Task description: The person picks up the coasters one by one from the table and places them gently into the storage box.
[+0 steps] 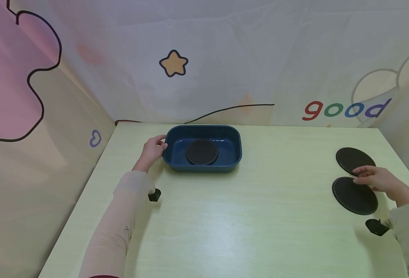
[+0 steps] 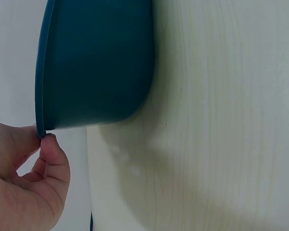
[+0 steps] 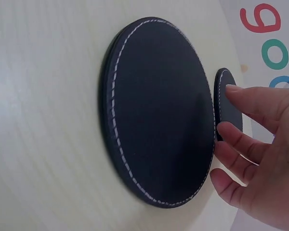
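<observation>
A deep blue rectangular dish (image 1: 225,168) stands at the back of the table with a round black coaster (image 1: 202,152) lying inside. My left hand (image 1: 152,151) pinches its left rim between thumb and fingers; the left wrist view shows the dish wall (image 2: 96,62) above that hand (image 2: 29,178). To the right lie two black coasters with light stitching, a nearer one (image 1: 354,199) and a farther one (image 1: 352,158). Over them hovers my right hand (image 1: 380,179), thumb and fingers apart. In the right wrist view its fingertips are beside the nearer coaster's edge (image 3: 159,115); whether they touch is unclear.
The pale wooden table (image 1: 246,227) meets a printed backdrop (image 1: 225,58) behind and at both sides. A small black block (image 1: 154,195) hangs at the left wrist, and another black piece (image 1: 377,227) at the right wrist.
</observation>
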`<state>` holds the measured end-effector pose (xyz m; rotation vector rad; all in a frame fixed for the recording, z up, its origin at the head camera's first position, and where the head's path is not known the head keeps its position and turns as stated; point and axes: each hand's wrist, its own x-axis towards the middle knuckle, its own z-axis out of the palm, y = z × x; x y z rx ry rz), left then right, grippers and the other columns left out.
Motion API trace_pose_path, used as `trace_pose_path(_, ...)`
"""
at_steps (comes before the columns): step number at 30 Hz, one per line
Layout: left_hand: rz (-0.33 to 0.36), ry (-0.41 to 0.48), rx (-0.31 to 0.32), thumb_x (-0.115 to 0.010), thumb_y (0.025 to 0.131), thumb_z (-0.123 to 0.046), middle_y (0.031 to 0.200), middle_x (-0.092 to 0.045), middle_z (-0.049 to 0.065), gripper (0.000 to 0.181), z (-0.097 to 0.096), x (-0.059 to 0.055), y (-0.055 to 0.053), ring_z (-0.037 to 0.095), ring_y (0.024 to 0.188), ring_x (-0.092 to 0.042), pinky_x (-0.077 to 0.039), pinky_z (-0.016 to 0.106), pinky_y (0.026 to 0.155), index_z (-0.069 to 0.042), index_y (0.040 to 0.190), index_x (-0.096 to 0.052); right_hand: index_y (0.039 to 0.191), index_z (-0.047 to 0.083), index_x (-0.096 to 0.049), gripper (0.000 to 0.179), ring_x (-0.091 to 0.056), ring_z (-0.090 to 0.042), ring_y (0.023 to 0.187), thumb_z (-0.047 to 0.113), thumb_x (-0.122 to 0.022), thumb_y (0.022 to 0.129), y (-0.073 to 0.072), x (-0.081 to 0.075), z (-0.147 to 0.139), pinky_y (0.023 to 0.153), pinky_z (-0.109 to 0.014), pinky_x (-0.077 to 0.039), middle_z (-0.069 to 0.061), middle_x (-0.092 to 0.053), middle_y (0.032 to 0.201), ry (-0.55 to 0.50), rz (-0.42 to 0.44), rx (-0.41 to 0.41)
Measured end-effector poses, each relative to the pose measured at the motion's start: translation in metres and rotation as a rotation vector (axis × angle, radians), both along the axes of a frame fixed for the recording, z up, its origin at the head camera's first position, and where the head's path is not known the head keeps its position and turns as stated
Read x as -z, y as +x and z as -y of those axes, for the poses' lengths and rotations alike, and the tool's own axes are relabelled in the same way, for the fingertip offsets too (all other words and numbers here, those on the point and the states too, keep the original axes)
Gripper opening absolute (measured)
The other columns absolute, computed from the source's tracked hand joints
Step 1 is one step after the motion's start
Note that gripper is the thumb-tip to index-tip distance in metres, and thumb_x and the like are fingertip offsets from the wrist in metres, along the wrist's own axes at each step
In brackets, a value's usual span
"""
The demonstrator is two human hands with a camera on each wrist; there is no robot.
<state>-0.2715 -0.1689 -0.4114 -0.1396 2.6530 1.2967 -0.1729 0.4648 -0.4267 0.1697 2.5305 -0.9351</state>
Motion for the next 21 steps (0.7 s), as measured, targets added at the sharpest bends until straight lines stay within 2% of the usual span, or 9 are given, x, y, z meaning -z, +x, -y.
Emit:
trace_pose_path(2,-0.001,-0.002,-0.002,-0.043,0.092,-0.01,0.108,-0.05,0.016,0.042,0.0004,0.0003,-0.0001,0.021,0.087,-0.05,-0.051,0.031,0.077,-0.009,0.134,-0.038,0.118,-0.014,-0.031,0.059,-0.042,-0.045,0.1,0.028,-0.056,0.085,0.0015,0.002,-0.0012,0.071,-0.049,-0.041,-0.036,-0.041,0.112,0.005,-0.011,-0.023)
trace_pose_path(6,-0.005,-0.002,-0.002,-0.044,0.092,-0.01,0.109,-0.05,0.016,0.042,0.0012,0.0014,-0.001,0.021,0.088,-0.05,-0.051,0.031,0.078,-0.009,0.134,-0.038,0.116,-0.015,-0.033,0.056,-0.047,-0.042,0.096,0.024,-0.057,0.084,0.0031,0.0046,-0.0015,0.071,-0.048,-0.041,-0.037,-0.043,0.11,0.042,-0.032,-0.047)
trace_pose_path(12,0.013,0.004,-0.012,-0.044,0.092,-0.01,0.11,-0.049,0.016,0.043,0.0013,0.0011,-0.0014,0.022,0.089,-0.049,-0.05,0.033,0.081,-0.01,0.135,-0.037,0.112,-0.016,-0.037,0.053,-0.043,-0.048,0.095,0.019,-0.061,0.081,0.0037,0.0057,0.001,0.074,-0.051,-0.04,-0.041,-0.038,0.11,0.082,-0.048,-0.091)
trace_pose_path(16,0.004,0.002,-0.007,-0.044,0.092,-0.01,0.109,-0.049,0.017,0.043,0.0011,0.0009,-0.0013,0.022,0.089,-0.05,-0.05,0.033,0.08,-0.009,0.134,-0.038,0.11,-0.016,-0.035,0.053,-0.044,-0.044,0.09,0.017,-0.062,0.079,0.0024,0.0049,0.0023,0.072,-0.047,-0.041,-0.04,-0.037,0.108,0.096,-0.012,-0.084)
trace_pose_path(21,-0.011,-0.008,0.001,-0.044,0.092,-0.01,0.109,-0.05,0.017,0.042,0.0013,0.0022,-0.0016,0.021,0.087,-0.05,-0.051,0.032,0.078,-0.009,0.134,-0.038,0.105,-0.016,-0.037,0.051,-0.048,-0.034,0.082,0.016,-0.064,0.077,-0.0007,0.0032,0.0028,0.067,-0.035,-0.042,-0.034,-0.043,0.098,0.122,-0.007,-0.096)
